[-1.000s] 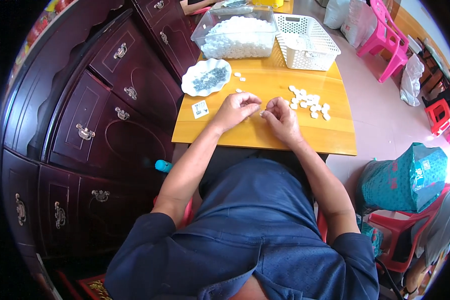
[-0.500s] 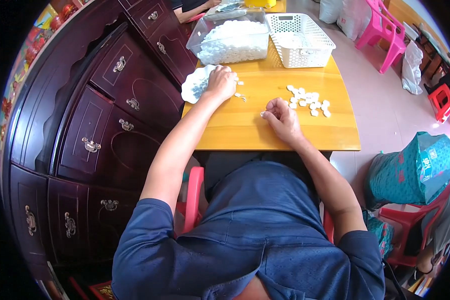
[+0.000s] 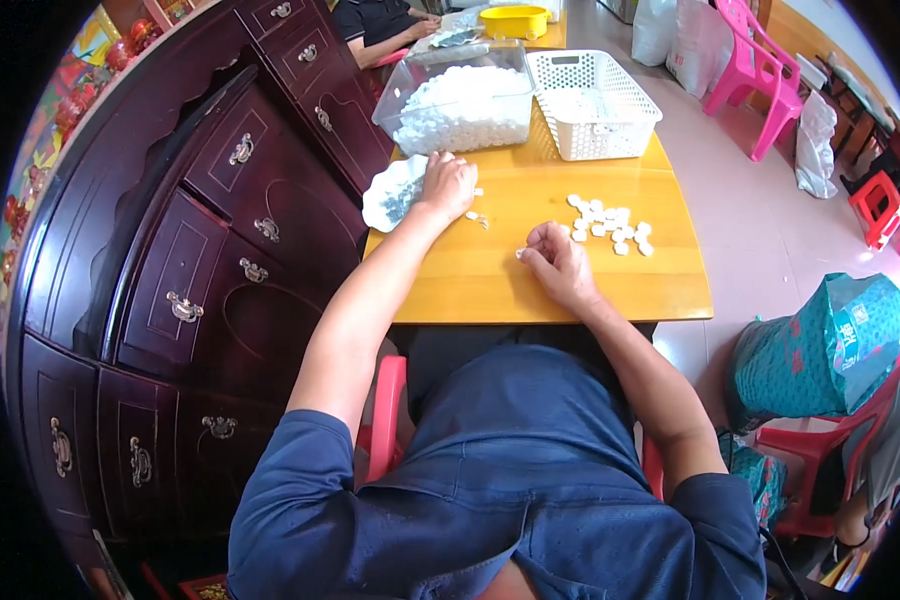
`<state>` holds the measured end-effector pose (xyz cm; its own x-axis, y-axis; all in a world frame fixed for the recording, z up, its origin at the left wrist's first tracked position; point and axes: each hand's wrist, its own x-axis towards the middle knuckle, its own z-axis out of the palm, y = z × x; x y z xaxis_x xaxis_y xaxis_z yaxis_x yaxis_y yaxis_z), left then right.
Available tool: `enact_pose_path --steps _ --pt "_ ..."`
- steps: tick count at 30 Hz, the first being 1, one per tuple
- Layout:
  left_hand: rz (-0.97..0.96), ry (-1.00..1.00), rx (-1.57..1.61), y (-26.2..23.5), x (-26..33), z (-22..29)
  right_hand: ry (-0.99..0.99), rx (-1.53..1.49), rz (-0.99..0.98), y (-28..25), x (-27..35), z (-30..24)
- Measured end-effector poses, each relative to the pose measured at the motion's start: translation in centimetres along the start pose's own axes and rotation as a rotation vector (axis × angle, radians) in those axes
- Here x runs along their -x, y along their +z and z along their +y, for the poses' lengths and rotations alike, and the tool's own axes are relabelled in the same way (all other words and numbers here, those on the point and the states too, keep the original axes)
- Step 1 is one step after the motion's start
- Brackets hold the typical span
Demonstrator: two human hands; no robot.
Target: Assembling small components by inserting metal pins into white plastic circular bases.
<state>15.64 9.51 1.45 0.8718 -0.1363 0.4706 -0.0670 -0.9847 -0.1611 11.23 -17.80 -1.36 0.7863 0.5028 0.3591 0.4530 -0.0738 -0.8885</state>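
My left hand (image 3: 449,187) rests at the right side of a white, wavy-rimmed dish (image 3: 378,203) holding small grey-clear pieces. Its fingers are curled and their tips are hidden, so what they hold cannot be made out. A few tiny pale pieces (image 3: 472,215) lie on the table just right of that hand. Nearer me, my right hand (image 3: 560,270) pinches a small white piece (image 3: 521,254) between thumb and forefinger, above the wooden tabletop (image 3: 450,285). To its right lies a loose group of small white plastic pieces (image 3: 620,233).
Behind the dish stands a clear bin (image 3: 395,105) heaped with white pieces, beside a white perforated basket (image 3: 610,140). A dark wooden cabinet (image 3: 210,230) lines the left. Another person (image 3: 375,30) sits beyond, near a yellow tub (image 3: 515,22). A teal bag (image 3: 805,350) stands at right.
The view has tilted, so the table and its things sit slightly lower in the picture. Both hands keep almost the same places over the table.
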Motion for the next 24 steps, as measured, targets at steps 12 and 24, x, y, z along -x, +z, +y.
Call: enact_pose_path --steps 12,24 --pt "0.218 -0.204 0.969 -8.7 6.1 9.6 0.163 -0.267 0.065 0.3 -0.6 1.4" --pt "0.188 -0.045 0.938 -9.0 8.2 16.9 0.457 -1.1 0.309 0.1 -0.9 -0.3"
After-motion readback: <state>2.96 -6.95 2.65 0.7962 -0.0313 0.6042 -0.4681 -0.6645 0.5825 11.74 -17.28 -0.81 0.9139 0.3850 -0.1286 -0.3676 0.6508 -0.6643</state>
